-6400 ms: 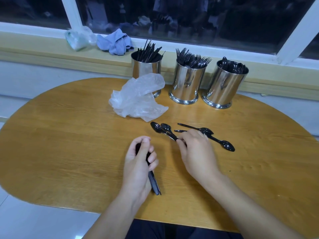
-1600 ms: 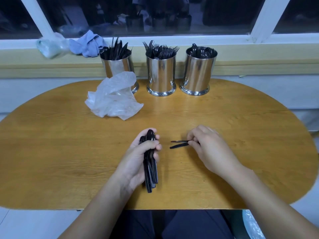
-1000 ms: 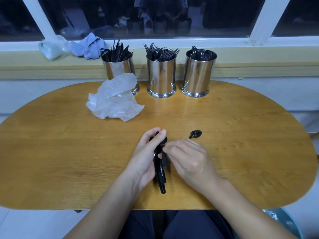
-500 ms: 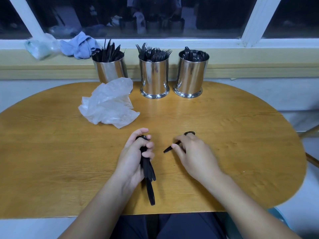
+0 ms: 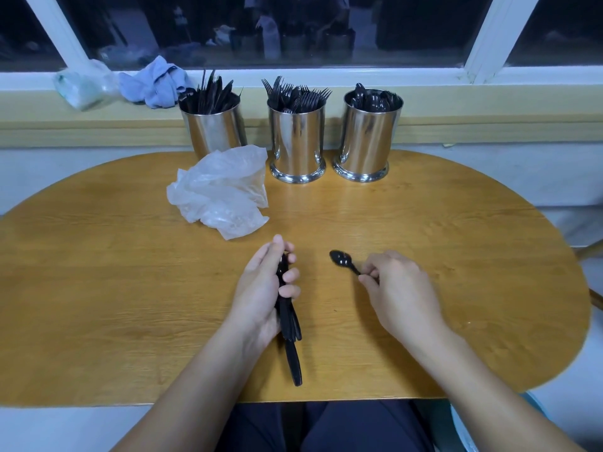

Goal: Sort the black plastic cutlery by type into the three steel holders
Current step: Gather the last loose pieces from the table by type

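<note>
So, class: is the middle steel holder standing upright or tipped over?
Upright. The middle steel holder stands on its flared base on the table, and fork tines rise above its rim.

Three holders (image 5: 297, 141) in a row behind bag (image 5: 222, 197), on table (image 5: 456, 256).

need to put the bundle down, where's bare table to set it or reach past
Bare wood lies left of the left hand below the crumpled clear plastic bag, and right of the right hand. Crowded at the back by three steel holders.
</note>
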The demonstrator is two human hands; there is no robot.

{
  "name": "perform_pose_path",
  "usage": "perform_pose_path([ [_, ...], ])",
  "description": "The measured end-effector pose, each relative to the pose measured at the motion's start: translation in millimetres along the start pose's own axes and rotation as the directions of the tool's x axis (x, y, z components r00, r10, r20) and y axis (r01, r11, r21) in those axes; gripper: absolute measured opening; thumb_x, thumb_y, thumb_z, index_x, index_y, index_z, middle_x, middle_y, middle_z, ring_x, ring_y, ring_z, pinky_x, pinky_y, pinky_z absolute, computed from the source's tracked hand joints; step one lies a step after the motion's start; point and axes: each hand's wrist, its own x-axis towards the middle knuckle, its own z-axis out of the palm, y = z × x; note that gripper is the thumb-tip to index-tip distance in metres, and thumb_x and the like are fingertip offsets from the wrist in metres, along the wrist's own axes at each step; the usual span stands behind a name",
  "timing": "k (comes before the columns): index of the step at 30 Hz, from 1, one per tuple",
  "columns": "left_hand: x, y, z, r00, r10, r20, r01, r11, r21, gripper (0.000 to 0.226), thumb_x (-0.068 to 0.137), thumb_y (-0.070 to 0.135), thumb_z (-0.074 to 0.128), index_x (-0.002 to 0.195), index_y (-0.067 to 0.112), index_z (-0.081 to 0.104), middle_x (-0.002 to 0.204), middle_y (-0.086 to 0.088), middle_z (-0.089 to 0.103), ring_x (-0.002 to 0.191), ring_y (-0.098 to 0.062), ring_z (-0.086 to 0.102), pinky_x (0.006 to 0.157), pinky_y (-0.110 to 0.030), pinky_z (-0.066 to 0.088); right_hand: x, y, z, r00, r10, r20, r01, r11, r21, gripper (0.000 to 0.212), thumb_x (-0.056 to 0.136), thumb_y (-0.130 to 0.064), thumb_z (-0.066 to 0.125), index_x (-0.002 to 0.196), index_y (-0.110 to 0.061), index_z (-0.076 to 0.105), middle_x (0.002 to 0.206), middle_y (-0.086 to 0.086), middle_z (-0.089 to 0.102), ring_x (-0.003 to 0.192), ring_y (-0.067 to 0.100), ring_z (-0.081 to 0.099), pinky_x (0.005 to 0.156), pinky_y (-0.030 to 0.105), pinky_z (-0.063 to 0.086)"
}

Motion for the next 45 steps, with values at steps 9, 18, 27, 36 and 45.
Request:
perform_pose_path([
  [9, 0, -4, 2, 0.998, 0.056, -0.026, -0.052, 0.99, 0.134, 0.05, 0.105, 0.052, 0.072, 0.125, 0.006, 0.074, 0.091, 0.001, 0.057, 0.065, -0.008, 0.042, 0.046, -0.019, 0.031, -9, 2, 8, 0.989, -0.144, -0.019, 0.118, 0.873, -0.474, 0.02, 0.08, 0.005, 0.06, 0.094, -0.009, 0.063, 0.087, 0.013, 0.061, 0.081, 0.035, 0.058, 0.072, 0.044, 0.042],
  [18, -3, -7, 7, 0.994, 0.107, -0.022, -0.099, 0.968, 0.231, 0.046, 0.097, 0.051, 0.082, 0.121, 0.012, 0.077, 0.097, 0.002, 0.059, 0.068, -0.009, 0.047, 0.048, -0.021, 0.033, -7, -13, -6, 1.0, -0.025, -0.014, 0.023, 0.995, -0.1, 0.015, 0.103, -0.009, 0.063, 0.094, -0.02, 0.061, 0.087, 0.001, 0.066, 0.081, 0.029, 0.062, 0.068, 0.04, 0.037],
  [27, -1, -9, 21, 0.985, 0.171, 0.015, -0.168, 0.944, 0.285, 0.01, 0.108, 0.017, 0.067, 0.107, 0.008, 0.07, 0.09, -0.005, 0.054, 0.062, -0.014, 0.046, 0.049, -0.028, 0.034, -33, -61, -16, 0.968, -0.091, 0.236, -0.091, 0.745, 0.661, 0.019, 0.107, -0.027, 0.067, 0.09, -0.027, 0.076, 0.085, -0.008, 0.075, 0.073, 0.012, 0.066, 0.069, 0.03, 0.054],
  [36, 7, 8, 30, 0.983, 0.181, 0.042, -0.185, 0.937, 0.298, 0.019, 0.112, 0.018, 0.06, 0.122, 0.006, 0.071, 0.083, 0.0, 0.053, 0.061, -0.012, 0.044, 0.047, -0.023, 0.033, -38, -52, -25, 0.934, -0.156, 0.321, -0.165, 0.608, 0.777, 0.025, 0.102, -0.032, 0.076, 0.082, -0.016, 0.078, 0.072, 0.004, 0.069, 0.067, 0.01, 0.057, 0.066, 0.024, 0.046],
  [45, 69, 97, 127, 0.951, 0.283, 0.126, -0.302, 0.938, 0.17, 0.008, 0.108, 0.01, 0.068, 0.115, 0.014, 0.07, 0.074, 0.004, 0.049, 0.058, -0.011, 0.041, 0.046, -0.021, 0.031, 37, 9, -43, 0.983, -0.005, 0.182, -0.15, 0.545, 0.825, 0.026, 0.105, -0.034, 0.072, 0.088, -0.015, 0.078, 0.082, 0.013, 0.071, 0.072, 0.012, 0.061, 0.069, 0.031, 0.046],
])
